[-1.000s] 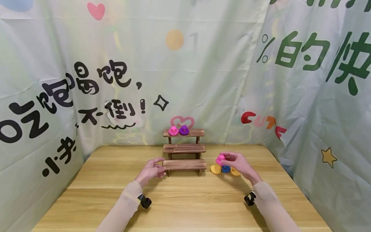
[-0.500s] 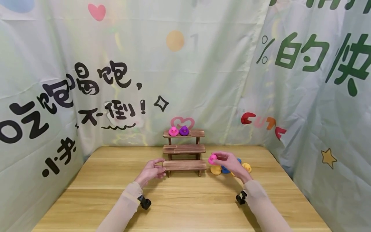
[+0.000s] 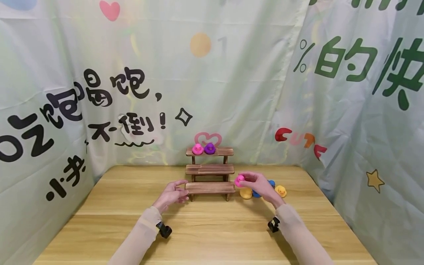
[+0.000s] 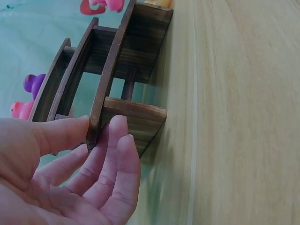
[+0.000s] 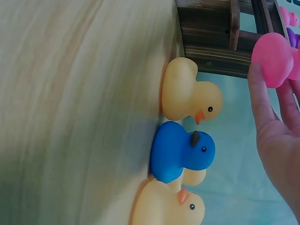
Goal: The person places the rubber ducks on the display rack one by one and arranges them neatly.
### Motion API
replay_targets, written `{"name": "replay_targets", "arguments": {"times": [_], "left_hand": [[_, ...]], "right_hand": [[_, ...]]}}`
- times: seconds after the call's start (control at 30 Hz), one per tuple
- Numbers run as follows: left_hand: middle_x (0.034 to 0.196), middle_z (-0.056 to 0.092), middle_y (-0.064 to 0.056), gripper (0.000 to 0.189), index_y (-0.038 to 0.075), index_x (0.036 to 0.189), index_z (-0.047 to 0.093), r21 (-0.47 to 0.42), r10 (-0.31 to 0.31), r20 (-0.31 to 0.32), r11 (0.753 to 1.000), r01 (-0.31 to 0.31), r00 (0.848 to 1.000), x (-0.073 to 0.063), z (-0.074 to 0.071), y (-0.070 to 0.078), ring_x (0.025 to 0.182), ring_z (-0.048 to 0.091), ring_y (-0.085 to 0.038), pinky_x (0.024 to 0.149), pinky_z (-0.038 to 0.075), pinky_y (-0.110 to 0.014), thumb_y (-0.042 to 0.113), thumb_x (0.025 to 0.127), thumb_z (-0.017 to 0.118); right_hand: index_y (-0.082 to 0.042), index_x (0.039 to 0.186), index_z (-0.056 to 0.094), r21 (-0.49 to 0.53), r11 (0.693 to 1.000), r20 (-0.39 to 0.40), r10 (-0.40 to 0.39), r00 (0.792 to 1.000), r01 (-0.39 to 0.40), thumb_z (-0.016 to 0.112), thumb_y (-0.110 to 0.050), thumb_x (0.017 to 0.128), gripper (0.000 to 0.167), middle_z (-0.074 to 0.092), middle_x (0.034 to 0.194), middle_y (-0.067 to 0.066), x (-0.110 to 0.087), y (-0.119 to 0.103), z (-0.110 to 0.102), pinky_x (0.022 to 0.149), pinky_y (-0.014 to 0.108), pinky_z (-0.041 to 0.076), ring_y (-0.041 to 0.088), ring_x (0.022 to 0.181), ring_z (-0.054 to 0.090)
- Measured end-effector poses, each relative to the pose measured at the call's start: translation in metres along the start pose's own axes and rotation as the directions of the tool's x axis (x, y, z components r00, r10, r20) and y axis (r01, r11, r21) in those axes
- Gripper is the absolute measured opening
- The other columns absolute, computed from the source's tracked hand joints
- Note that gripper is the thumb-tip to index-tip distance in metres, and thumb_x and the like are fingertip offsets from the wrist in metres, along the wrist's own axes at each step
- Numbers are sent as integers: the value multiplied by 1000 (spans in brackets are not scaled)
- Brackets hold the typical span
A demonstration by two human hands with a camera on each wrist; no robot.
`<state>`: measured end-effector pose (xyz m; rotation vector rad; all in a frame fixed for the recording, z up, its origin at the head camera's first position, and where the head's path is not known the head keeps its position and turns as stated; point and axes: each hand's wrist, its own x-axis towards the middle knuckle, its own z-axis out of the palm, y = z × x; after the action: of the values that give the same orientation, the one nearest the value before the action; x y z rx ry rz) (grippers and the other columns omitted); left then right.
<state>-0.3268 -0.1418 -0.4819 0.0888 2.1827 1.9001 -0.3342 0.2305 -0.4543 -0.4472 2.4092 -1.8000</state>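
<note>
A three-tier wooden display stand (image 3: 210, 188) is on the table, with a pink rubber duck (image 3: 197, 149) and a purple rubber duck (image 3: 209, 148) side by side on its top tier. My left hand (image 3: 172, 194) grips the left end of the bottom tier, thumb and fingers at its edge in the left wrist view. With my right hand (image 3: 260, 184) I pinch another pink rubber duck (image 5: 273, 60), held in the air by the right end of the bottom tier. Below that hand stand a yellow duck (image 5: 180, 93) and a blue duck (image 5: 173, 151); the hand partly hides others in the head view.
Another yellow duck (image 3: 281, 191) and a second blue duck (image 3: 271, 183) stand farther right on the wooden table (image 3: 212, 232). Printed fabric (image 3: 245, 92) hangs behind and along both sides of the table.
My right hand has carried the pink duck left from above the duck group toward the stand, uncovering ducks on the right. The left hand stays at the stand.
</note>
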Motion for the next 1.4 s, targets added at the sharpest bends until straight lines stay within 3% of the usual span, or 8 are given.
{"name": "replay_targets", "arguments": {"times": [0.2, 0.33, 0.5, 0.7, 0.9, 1.1, 1.3, 1.4], "left_hand": [[109, 66, -21, 57, 3, 145, 43, 8, 0, -5, 1000, 0, 1000, -2, -1, -2, 79, 69, -26, 68, 61, -35, -2, 92, 61], [110, 66, -21, 56, 4, 145, 43, 8, -7, -13, 1000, 7, 1000, -2, 0, -3, 80, 69, -25, 68, 60, -33, -2, 92, 61], [108, 67, -19, 55, 6, 145, 44, 10, 4, -5, 1000, -4, 1000, 0, 2, -2, 79, 69, -24, 68, 60, -34, 0, 93, 60], [108, 67, -18, 55, 5, 145, 44, 5, 8, -10, 1000, -8, 1000, 1, 2, -2, 79, 69, -24, 69, 60, -37, -1, 93, 60], [107, 67, -19, 56, 5, 145, 44, 8, 10, -12, 1000, -10, 1000, 1, -1, -3, 79, 69, -25, 69, 61, -36, -2, 92, 61], [107, 68, -17, 56, 5, 145, 44, 20, 15, -11, 1000, -14, 1000, 0, 0, -7, 82, 70, -27, 72, 61, -40, -1, 92, 61], [108, 68, -18, 56, 5, 145, 44, 28, 20, -17, 999, -19, 1000, 1, -1, -5, 80, 69, -25, 70, 61, -38, 0, 92, 61], [104, 68, -17, 56, 4, 145, 43, 26, 24, -9, 999, -24, 1000, 2, -1, -4, 79, 69, -25, 70, 61, -37, -2, 92, 60]], "right_hand": [[-7, 130, 62, 19, 1000, -40, -14, 999, 15, 76, -29, 87, 51, 68, 121, 12, 3, -3, 4, 97, 48, 53, 15, 104, 64], [-6, 131, 61, 31, 999, -19, -20, 1000, 20, 75, -30, 87, 52, 67, 121, 13, 7, -8, 6, 98, 48, 52, 16, 105, 64], [-2, 130, 60, 44, 997, 9, -65, 998, 65, 72, -25, 90, 48, 69, 116, 11, 12, -15, 5, 93, 36, 55, 13, 100, 66], [3, 128, 60, 76, 992, 23, -107, 994, 105, 70, -22, 92, 45, 71, 110, 10, 13, -23, 2, 91, 47, 57, 14, 92, 69], [1, 131, 59, 56, 993, 14, -103, 995, 102, 71, -25, 91, 49, 70, 114, 10, 18, -33, 5, 90, 33, 58, 14, 97, 68], [-7, 129, 61, 33, 995, -26, -94, 995, 95, 73, -27, 90, 45, 68, 120, 12, 25, -42, 12, 94, 33, 54, 16, 103, 65], [-2, 133, 58, 27, 991, -50, -130, 990, 132, 72, -20, 91, 48, 64, 127, 17, 36, -50, 13, 90, 24, 53, 11, 106, 63], [-2, 135, 57, -2, 989, -61, -149, 987, 150, 72, -21, 91, 51, 64, 129, 17, 38, -54, 13, 92, 25, 52, 16, 112, 62]]}}
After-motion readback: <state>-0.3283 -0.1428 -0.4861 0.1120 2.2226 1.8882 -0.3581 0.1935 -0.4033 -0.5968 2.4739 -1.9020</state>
